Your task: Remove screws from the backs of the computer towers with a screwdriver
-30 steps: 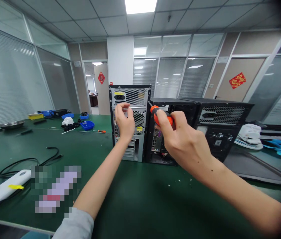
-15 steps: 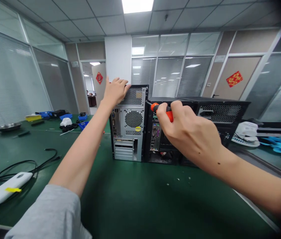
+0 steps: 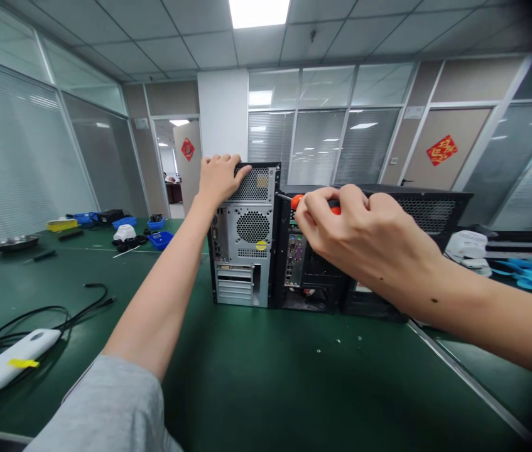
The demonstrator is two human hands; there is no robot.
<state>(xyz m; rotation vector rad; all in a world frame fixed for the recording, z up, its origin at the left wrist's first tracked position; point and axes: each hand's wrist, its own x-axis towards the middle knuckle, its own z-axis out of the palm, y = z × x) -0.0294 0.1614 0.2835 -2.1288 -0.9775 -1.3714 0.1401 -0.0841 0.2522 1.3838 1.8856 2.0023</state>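
Note:
A grey-backed computer case [image 3: 242, 254] stands upright on the green table [image 3: 266, 383], its rear panel facing me. My left hand [image 3: 221, 177] grips its top left edge, fingers hooked over the top and thumb on the rear mesh. In my right hand [image 3: 360, 226] is a screwdriver [image 3: 296, 201] with an orange and black handle, held level. Its shaft points left, with the tip at the case's upper right rear edge; whether the tip sits in a screw is too small to tell. Several tiny shiny pieces [image 3: 338, 341] lie on the table in front.
Black computer cases [image 3: 317, 273] stand close against the right side. At left lie a white power strip [image 3: 16, 358] and black cables [image 3: 65, 314]. Farther back are blue trays [image 3: 159, 240], a yellow tray [image 3: 62, 225] and a metal bowl [image 3: 15, 242]. Blue straps [image 3: 529, 274] lie far right.
My right hand has shifted slightly right and turned, covering more of the screwdriver handle. My left hand sits slightly lower, still on the case top. The case stands in place.

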